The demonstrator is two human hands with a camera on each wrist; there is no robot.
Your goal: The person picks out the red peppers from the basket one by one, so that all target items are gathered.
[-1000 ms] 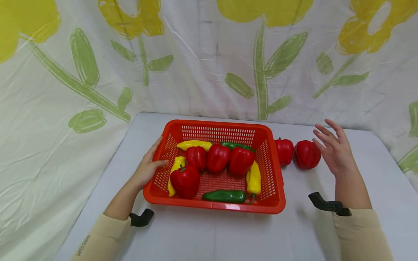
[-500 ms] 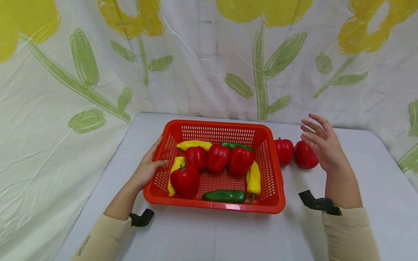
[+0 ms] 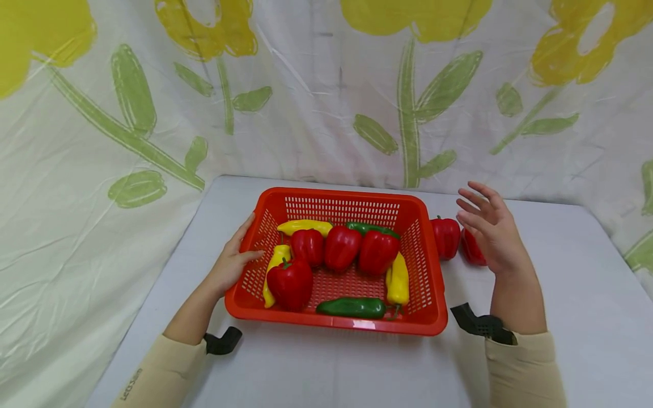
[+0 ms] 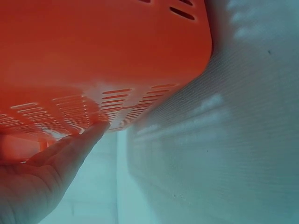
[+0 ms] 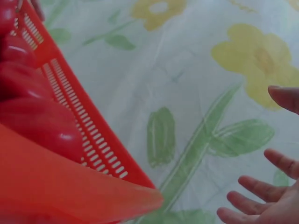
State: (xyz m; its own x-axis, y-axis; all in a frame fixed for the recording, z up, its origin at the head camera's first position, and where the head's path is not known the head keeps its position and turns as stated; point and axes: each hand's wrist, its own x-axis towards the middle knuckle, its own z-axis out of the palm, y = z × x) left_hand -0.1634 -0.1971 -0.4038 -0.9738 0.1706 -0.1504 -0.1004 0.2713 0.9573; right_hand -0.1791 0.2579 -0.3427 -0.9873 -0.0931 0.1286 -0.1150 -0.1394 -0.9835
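My left hand (image 3: 232,266) grips the left side of a red plastic basket (image 3: 336,323), thumb over the rim and fingers along the outer wall (image 4: 70,149). Inside lie several red bell peppers (image 3: 342,247), three long yellow peppers (image 3: 398,283) and two long green peppers (image 3: 352,307). My right hand (image 3: 492,235) hovers right of the basket with fingers spread, holding nothing. Below and behind it, two red bell peppers sit on the table: one (image 3: 446,239) beside the basket's right wall, the other (image 3: 473,249) partly hidden by the hand.
A white-covered table (image 3: 316,368) bears the basket. Behind and to the left hangs a pale cloth (image 3: 316,113) with yellow flowers and green leaves. Each wrist wears a black camera mount (image 3: 479,324).
My right hand has moved left, now covering part of the outer red bell pepper. The left hand, the basket and its contents have stayed put.
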